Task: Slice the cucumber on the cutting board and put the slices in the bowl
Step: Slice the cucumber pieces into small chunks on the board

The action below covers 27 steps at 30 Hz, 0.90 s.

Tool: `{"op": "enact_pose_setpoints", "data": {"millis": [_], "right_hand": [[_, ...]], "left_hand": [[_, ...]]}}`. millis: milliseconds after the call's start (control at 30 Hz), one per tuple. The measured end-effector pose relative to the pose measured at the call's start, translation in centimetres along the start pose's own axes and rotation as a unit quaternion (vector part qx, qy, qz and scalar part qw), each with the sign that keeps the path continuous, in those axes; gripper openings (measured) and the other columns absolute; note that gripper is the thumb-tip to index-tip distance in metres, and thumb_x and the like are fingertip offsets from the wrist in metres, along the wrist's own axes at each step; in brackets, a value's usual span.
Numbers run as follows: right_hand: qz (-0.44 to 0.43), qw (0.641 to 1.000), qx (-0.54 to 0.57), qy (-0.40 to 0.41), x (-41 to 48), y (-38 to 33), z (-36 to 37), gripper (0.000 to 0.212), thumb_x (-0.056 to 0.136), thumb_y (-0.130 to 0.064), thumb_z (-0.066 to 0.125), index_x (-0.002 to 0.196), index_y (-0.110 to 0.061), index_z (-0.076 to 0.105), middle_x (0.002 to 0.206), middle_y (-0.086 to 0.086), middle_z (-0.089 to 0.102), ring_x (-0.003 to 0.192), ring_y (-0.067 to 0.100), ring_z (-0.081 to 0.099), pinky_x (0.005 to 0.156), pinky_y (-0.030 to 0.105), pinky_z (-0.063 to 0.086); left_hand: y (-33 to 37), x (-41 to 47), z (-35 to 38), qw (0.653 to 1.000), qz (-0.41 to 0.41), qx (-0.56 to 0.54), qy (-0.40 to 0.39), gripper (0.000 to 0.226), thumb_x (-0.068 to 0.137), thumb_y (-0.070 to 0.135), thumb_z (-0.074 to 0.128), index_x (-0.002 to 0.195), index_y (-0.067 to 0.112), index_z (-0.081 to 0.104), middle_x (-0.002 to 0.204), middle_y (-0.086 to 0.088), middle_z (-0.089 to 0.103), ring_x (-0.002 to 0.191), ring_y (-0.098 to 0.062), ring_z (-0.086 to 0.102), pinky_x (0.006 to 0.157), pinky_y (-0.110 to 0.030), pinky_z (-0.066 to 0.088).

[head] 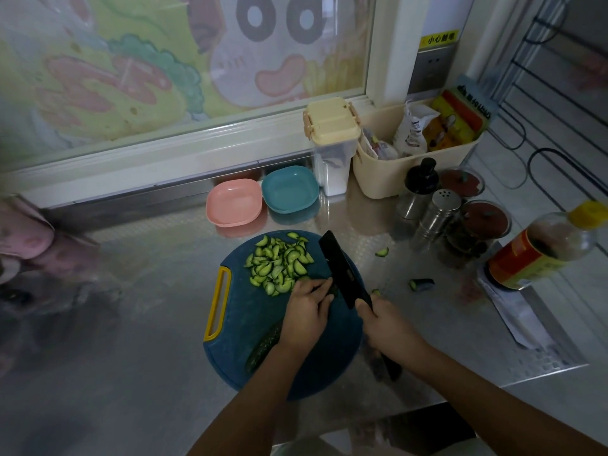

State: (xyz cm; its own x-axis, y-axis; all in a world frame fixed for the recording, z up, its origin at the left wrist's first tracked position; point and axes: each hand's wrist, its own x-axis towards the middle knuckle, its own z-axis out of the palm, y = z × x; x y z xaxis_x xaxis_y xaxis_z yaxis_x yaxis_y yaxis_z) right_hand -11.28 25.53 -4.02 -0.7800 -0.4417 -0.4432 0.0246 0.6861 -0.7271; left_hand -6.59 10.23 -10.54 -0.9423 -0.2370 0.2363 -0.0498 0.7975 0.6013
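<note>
While a crumpled pink cloth (24, 232) lay at the far left of the steel counter (148, 307), the round blue cutting board (250, 320) sat near the middle, its yellow handle (217, 304) turned to the left. An uncut length of cucumber (263, 347) rested on the board's near left part, partly under the left wrist. Farther back on the board lay a loose heap of pale green cucumber slices (279, 264); none were in a bowl. Behind the board stood a pink bowl (234, 202) and, just to its right, a teal bowl (290, 189).

The left hand (306, 314) was on the board with its fingers curled down over a cucumber stub (334, 290), mostly hidden, right against the blade. The black knife (342, 268) slanted across the board's right side, tip pointing away. The right hand (385, 327) was wrapped tightly round its handle at the board's right edge.

Behind stood a clear container (332, 149) with a cream lid, touching a cream basket (394, 176) full of packets. Two stray cucumber bits (382, 252) (421, 284) lay on the counter to the right of the board. Beyond them stood a black-capped bottle (419, 189), a steel shaker (441, 212) and two lidded glass jars (477, 228). A sauce bottle (539, 251) with a yellow cap stood at the far right.
</note>
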Motion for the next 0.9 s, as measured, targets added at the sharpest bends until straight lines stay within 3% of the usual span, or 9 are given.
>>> {"op": "enact_pose_setpoints", "data": {"millis": [100, 300, 400, 567, 733, 900], "right_hand": [[0.006, 1.000, 0.009, -0.005, -0.1, -0.1, 0.2, 0.033, 0.100, -0.030, 0.035, 0.071, -0.016, 0.039, 0.064, 0.004, 0.046, 0.056, 0.017, 0.047, 0.056, 0.029, 0.037], [-0.003, 0.999, -0.039, 0.012, -0.4, -0.4, 0.4, 0.032, 0.100, -0.030, 0.035, 0.074, -0.013, 0.041, 0.069, 0.006, 0.050, 0.063, 0.021, 0.052, 0.056, 0.030, 0.037], [-0.011, 0.998, -0.057, 0.016, -0.4, -0.4, 0.6, 0.031, 0.100, -0.029, 0.034, 0.078, -0.011, 0.044, 0.069, 0.006, 0.051, 0.063, 0.021, 0.053, 0.055, 0.030, 0.039], [-0.019, 0.995, -0.091, 0.024, -0.2, -0.6, 1.1, 0.028, 0.101, -0.028, 0.033, 0.087, -0.007, 0.045, 0.070, -0.001, 0.041, 0.058, 0.009, 0.041, 0.046, 0.018, 0.027], [-0.028, 0.985, -0.164, 0.055, 0.2, -0.3, 2.6, 0.023, 0.101, -0.029, 0.031, 0.086, -0.013, 0.038, 0.065, -0.008, 0.035, 0.062, 0.013, 0.044, 0.053, 0.026, 0.029], [-0.035, 0.990, -0.121, 0.066, 0.2, 0.5, 3.2, 0.022, 0.101, -0.026, 0.033, 0.086, -0.012, 0.040, 0.064, -0.007, 0.038, 0.052, 0.003, 0.036, 0.042, 0.019, 0.026]], "left_hand": [[0.1, 0.0, 0.0, 1.000, 0.002, -0.002, 0.005, 0.031, 0.085, 0.015, 0.058, 0.114, 0.005, 0.066, 0.098, -0.008, 0.065, 0.092, -0.022, 0.055, 0.086, -0.017, 0.035], [0.3, 0.0, -0.1, 1.000, 0.008, 0.000, 0.019, 0.035, 0.089, 0.023, 0.049, 0.113, 0.005, 0.067, 0.096, -0.009, 0.065, 0.092, -0.014, 0.045, 0.084, -0.013, 0.033], [0.2, 0.1, 0.0, 1.000, 0.007, -0.002, 0.019, 0.030, 0.084, 0.012, 0.059, 0.111, 0.004, 0.067, 0.094, -0.010, 0.065, 0.091, -0.014, 0.045, 0.083, -0.012, 0.033], [0.0, 0.1, 0.2, 1.000, 0.017, 0.008, 0.019, 0.030, 0.082, 0.010, 0.061, 0.109, 0.002, 0.068, 0.093, -0.011, 0.066, 0.090, -0.016, 0.047, 0.082, -0.015, 0.035], [-0.2, 0.1, 0.1, 0.999, 0.026, 0.014, 0.017, 0.029, 0.085, 0.013, 0.057, 0.110, 0.003, 0.068, 0.093, -0.011, 0.065, 0.090, -0.015, 0.046, 0.082, -0.016, 0.037], [-0.4, 0.1, -0.5, 0.999, 0.037, 0.007, -0.025, 0.036, 0.083, 0.007, 0.056, 0.118, 0.005, 0.063, 0.101, -0.011, 0.064, 0.093, -0.022, 0.054, 0.084, -0.022, 0.043]]}}
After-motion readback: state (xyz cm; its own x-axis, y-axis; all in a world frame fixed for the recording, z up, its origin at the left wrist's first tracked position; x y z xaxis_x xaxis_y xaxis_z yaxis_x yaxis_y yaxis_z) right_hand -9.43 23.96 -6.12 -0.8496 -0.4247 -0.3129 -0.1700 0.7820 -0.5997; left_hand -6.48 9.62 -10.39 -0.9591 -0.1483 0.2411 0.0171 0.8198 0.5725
